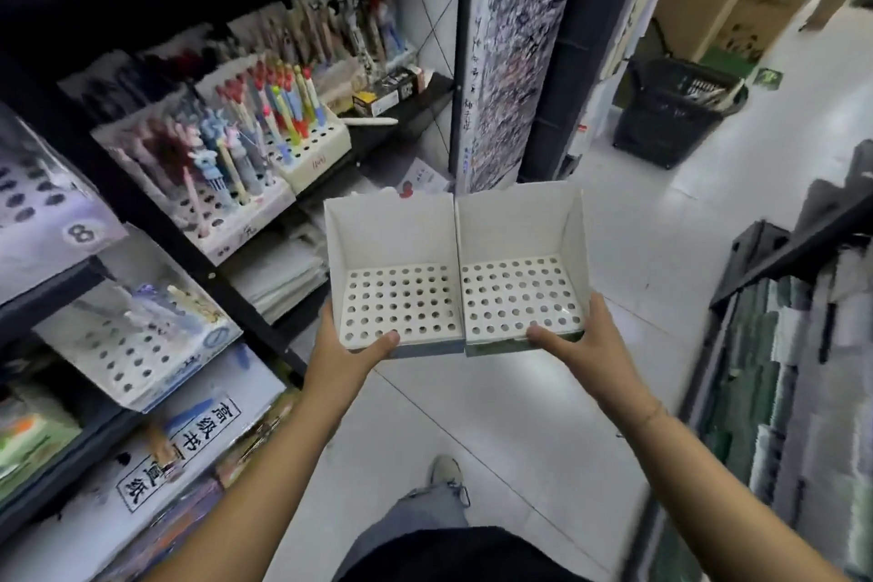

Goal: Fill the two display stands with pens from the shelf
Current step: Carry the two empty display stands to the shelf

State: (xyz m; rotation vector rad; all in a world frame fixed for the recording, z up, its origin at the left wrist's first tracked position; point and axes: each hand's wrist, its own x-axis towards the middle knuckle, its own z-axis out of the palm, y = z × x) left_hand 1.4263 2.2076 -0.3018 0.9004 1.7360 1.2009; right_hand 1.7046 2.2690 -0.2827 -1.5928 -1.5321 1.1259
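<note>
From the head camera, the two display stands sit side by side in mid-air over the floor (pixel 472 416), both empty, every hole bare. The left hand (pixel 347 347) grips the left display stand (pixel 387 232) at its near-left corner, thumb on the perforated deck and fingers wrapped under the base, out of sight. The right hand (pixel 578 345) holds the right display stand (pixel 515 227) the same way at its near-right corner.

The pens (pixel 283 109) stand in trays on the shelf (pixel 156 222) to the left, well apart from the stands.

The main risk is the grip itself. Each stand hangs from one near corner, so its far wall may tip it forward and down. With both hands occupied, reaching for a pen probably means freeing one hand first, and a stand left unsupported would likely drop. The tall pens crowd together, so pulling one out could drag its neighbours along.
</note>
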